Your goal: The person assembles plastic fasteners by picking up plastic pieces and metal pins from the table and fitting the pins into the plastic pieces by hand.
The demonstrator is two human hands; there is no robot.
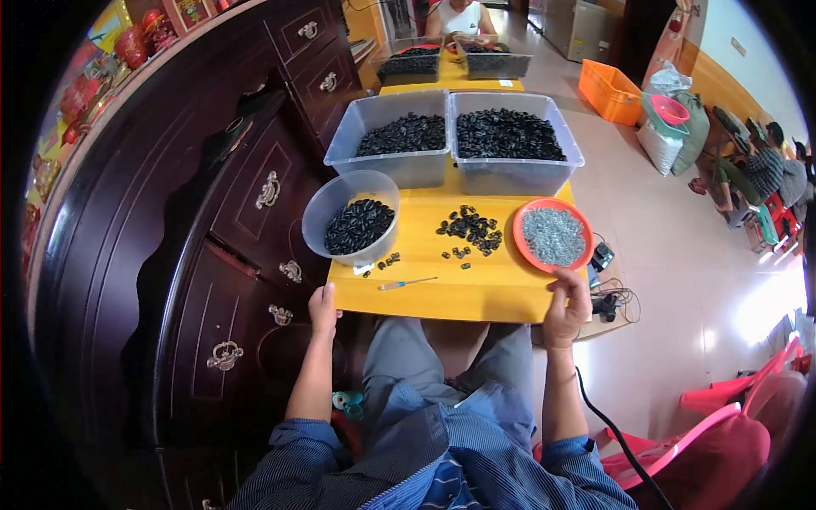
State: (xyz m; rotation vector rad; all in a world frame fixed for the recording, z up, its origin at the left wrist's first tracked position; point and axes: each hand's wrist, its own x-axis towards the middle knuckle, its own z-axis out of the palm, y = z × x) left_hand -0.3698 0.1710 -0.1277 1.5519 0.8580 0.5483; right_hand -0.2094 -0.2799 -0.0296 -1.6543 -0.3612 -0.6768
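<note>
Seated at a yellow table (450, 293), a worker grips its near edge — left hand (323, 310) curled on the corner, right hand (568, 310) closed by the orange plate (554, 235) of screws, contents unclear; steady fingers suit such small black parts (470, 229).

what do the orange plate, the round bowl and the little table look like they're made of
The shallow orange plate under the right hand looks like matte plastic: even colour, thin rim. The round see-through bowl of small black parts looks like cloudy plastic; its contents show through the wall. The small yellow table, touched by the left hand, seems smooth lacquered or laminated wood; which one is unclear.
</note>
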